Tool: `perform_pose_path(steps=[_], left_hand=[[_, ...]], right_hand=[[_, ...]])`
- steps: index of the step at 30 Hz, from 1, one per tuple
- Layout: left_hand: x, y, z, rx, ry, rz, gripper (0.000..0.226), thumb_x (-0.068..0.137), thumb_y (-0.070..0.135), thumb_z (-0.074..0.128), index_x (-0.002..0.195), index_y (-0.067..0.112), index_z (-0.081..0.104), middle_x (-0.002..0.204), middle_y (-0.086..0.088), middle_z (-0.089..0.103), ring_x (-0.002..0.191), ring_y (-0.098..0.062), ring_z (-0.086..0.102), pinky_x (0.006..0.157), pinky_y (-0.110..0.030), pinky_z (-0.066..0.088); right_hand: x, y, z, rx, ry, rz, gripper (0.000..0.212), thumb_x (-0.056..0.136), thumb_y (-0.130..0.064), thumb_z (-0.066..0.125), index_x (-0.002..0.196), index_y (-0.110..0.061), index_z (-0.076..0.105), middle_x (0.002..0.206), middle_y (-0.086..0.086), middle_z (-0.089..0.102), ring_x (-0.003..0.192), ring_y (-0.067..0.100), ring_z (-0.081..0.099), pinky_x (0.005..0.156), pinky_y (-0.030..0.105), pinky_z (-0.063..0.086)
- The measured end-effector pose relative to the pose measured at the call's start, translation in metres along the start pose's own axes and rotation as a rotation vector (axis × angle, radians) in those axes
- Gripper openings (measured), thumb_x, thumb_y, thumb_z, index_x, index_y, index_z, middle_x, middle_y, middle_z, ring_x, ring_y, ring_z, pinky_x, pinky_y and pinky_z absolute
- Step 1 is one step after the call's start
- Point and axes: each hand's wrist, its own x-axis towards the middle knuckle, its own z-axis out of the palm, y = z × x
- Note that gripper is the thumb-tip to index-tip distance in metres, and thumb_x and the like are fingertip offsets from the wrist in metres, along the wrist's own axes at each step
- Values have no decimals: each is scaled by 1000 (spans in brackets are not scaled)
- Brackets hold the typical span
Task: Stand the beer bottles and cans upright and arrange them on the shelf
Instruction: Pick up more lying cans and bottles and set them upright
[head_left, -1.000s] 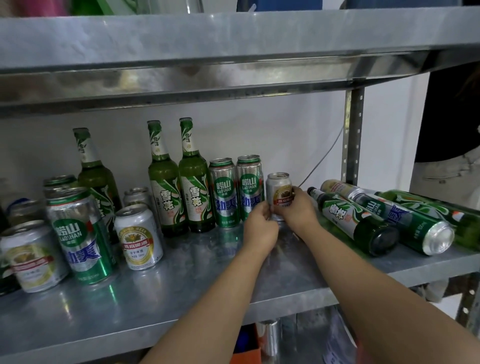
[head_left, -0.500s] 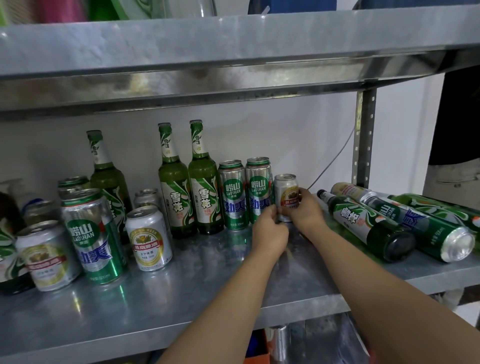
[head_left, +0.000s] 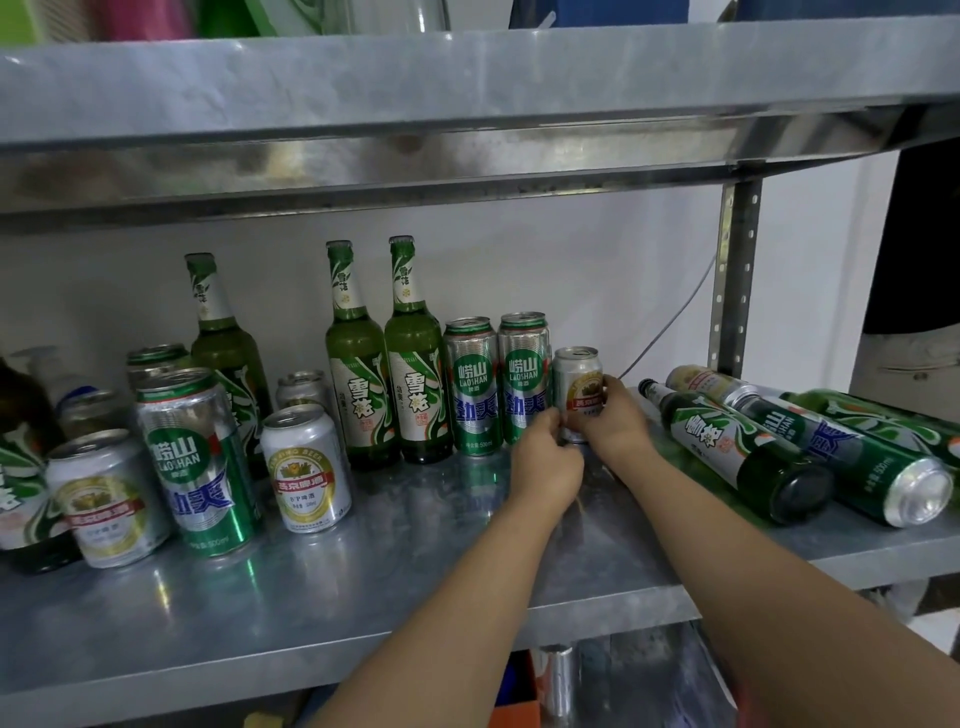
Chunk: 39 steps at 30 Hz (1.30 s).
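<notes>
Can (head_left: 577, 385), small & silver, is held upright at back of shelf (head_left: 415, 571) by both hands: left hand (head_left: 545, 462) pinched at its base, right hand (head_left: 612, 422) wrapped round its side. It is set just beside 2 tall green cans (head_left: 523, 374); 1 bottle (head_left: 727, 448) is laid flat to the rt.

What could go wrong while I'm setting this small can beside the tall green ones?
The left hand and right hand hold the small can close against a tall green can; a nudge might topple that row. The lying bottle beside the right hand could roll toward the shelf edge.
</notes>
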Motion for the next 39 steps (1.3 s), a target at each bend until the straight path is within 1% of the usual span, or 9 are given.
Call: perform_pose_path(steps=[4,9,14,17,20,24,29,34,39], left_hand=[[-20,8,-22,11,-56,-6,57,86,-13,44,140,7,46,135,-2,54,123,-10,50,96,-15,34],[-47,6,-84,-28,47,-39,55,91,-11,42,143,5,40,145,-9,47,132,-19,46,112,-25,32],[-92,10,-152,-111,160,2,54,88,-20,36,136,-1,47,135,-10,54,126,-19,52,104,-20,38],[-115,12,-188,-95,221,53,43,90,-18,38,127,-3,54,112,0,63,100,-5,58,87,-7,43],[-127,5,-216,-158,312,4,41,90,-19,41,126,-3,54,119,-9,61,107,-14,58,95,-18,45],[-143,-2,-236,-50,319,-38,50,89,-18,39,132,3,53,130,-9,58,119,-15,55,103,-23,40],[-149,-4,-247,-15,311,-51,50,90,-16,38,134,3,51,135,-10,56,127,-18,52,104,-22,37],[-147,-6,-253,-31,328,-88,53,88,-18,38,137,0,46,139,-12,52,130,-20,49,112,-31,36],[-143,-8,-251,-6,344,-99,47,92,-12,39,136,2,48,137,-10,54,128,-18,50,107,-25,36]], right_hand=[[-12,-13,-10,2,23,19,87,77,-10,79,147,-5,28,140,18,49,128,32,49,97,35,43],[-57,-46,-2,-13,260,-172,65,81,-17,73,138,-7,44,123,17,58,108,32,58,87,35,47],[-133,-90,60,171,-57,-268,54,84,-17,73,132,-10,50,103,-2,60,98,16,60,91,36,53],[-164,-110,97,159,-208,-290,57,84,-21,74,135,-10,50,109,0,61,102,15,60,94,33,51],[-180,-126,121,115,-267,-307,58,84,-26,74,133,-10,50,117,3,62,111,18,59,96,33,49],[-191,-138,142,49,-240,-312,49,81,-25,74,122,-7,54,113,7,63,105,24,60,89,38,50],[-194,-140,166,-21,-194,-222,81,80,-28,75,146,-7,34,132,13,54,118,29,56,92,36,49],[-197,-144,182,-98,-154,-138,91,79,-30,77,148,-6,24,135,18,49,121,35,53,90,42,49],[-201,-147,186,-186,-141,-87,71,81,-30,75,134,-3,36,125,18,54,113,36,58,84,41,51]])
